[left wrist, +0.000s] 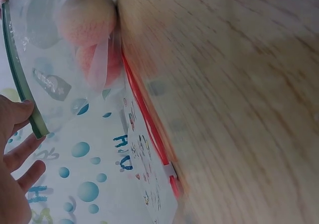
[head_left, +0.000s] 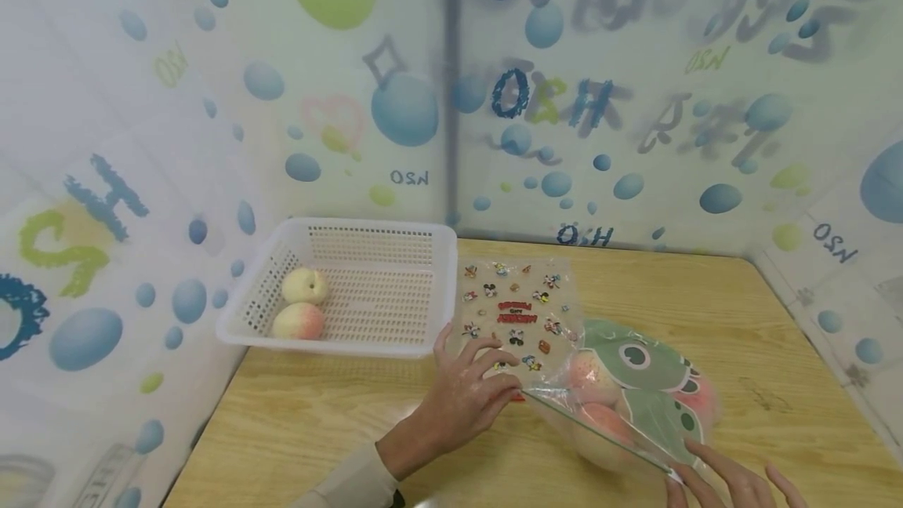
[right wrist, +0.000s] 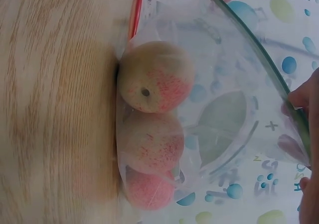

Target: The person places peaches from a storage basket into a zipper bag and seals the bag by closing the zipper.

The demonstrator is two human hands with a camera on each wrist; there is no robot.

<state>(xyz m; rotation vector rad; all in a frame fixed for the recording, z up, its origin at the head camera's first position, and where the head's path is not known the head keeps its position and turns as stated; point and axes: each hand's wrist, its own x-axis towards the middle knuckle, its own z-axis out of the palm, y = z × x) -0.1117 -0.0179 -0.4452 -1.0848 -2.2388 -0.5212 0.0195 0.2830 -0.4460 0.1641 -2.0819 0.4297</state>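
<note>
A clear zip bag (head_left: pixel 635 359) with a green cartoon print lies on the wooden table, with peaches (right wrist: pixel 157 77) inside, three of them showing in the right wrist view. Its green zip edge (right wrist: pixel 259 45) is stretched between both hands. At the far end of that edge, my left hand (head_left: pixel 469 390) pinches the corner between thumb and forefinger, the other fingers spread out. My right hand (head_left: pixel 737 484) pinches the zip toward its near end, partly cut off by the head view's lower border. In the right wrist view, right fingertips show through the plastic.
A second bag (head_left: pixel 515 296) with small cartoon figures and a red zip (left wrist: pixel 149 119) lies flat beyond the left hand. Left of it stands a white plastic basket (head_left: pixel 395 349) with two peaches (head_left: pixel 299 321) at its left side. Printed walls border the table (head_left: pixel 663 277).
</note>
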